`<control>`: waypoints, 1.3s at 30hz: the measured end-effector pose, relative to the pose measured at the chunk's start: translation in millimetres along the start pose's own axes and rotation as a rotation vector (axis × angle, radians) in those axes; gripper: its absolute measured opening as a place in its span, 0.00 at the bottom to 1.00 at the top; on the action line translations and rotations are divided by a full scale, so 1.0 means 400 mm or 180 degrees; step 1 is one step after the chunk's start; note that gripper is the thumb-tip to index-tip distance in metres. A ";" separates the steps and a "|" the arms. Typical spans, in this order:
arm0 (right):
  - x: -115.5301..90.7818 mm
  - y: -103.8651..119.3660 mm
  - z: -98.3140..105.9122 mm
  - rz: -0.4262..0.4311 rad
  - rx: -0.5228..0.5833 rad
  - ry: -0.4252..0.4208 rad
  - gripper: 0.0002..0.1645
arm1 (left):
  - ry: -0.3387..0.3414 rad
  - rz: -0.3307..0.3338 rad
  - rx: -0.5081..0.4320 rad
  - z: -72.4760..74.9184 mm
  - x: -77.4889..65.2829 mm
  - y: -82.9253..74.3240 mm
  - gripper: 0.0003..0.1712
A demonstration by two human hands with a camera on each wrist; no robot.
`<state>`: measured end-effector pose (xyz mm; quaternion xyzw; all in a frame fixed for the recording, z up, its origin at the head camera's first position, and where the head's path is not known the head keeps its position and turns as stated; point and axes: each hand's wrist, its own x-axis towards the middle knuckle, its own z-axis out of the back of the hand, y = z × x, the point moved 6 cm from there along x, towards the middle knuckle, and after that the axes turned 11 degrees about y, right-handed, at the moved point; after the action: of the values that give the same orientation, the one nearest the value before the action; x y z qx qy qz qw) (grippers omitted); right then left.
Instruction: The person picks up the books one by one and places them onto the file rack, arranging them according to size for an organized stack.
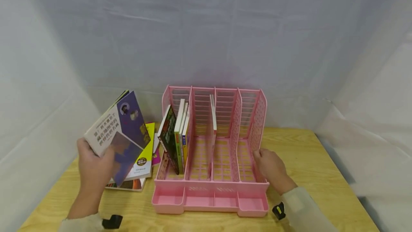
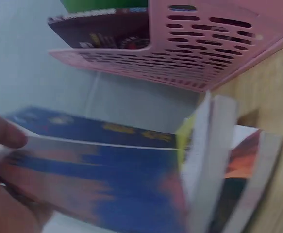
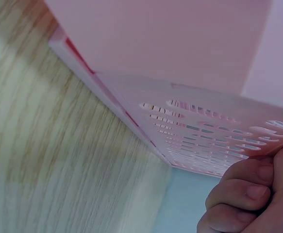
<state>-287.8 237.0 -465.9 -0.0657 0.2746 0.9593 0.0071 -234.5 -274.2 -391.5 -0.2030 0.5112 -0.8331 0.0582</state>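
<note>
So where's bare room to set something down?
The table is bare between the pink rack, right sleeve and its own right edge; so is the rack's rightmost slot. Left of the rack, stacked books crowd the table, and the leftmost slot holds more books.

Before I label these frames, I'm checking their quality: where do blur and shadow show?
Head view: the slotted pink plastic organizer has fairly clear edges under soft, diffuse light; left wrist view: the blue-and-pink paper book cover looks smeared; right wrist view: soft shadow bands dull the pale wood-grain tabletop.
</note>
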 end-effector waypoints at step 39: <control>-0.005 0.008 0.004 -0.0003 -0.0162 0.0022 0.29 | 0.1145 0.0851 0.1263 -0.095 -0.020 0.133 0.51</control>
<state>-286.3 235.2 -462.7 -0.0694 0.2500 0.9657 0.0049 -248.3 -265.5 -455.0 0.0322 0.3627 -0.9243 0.1144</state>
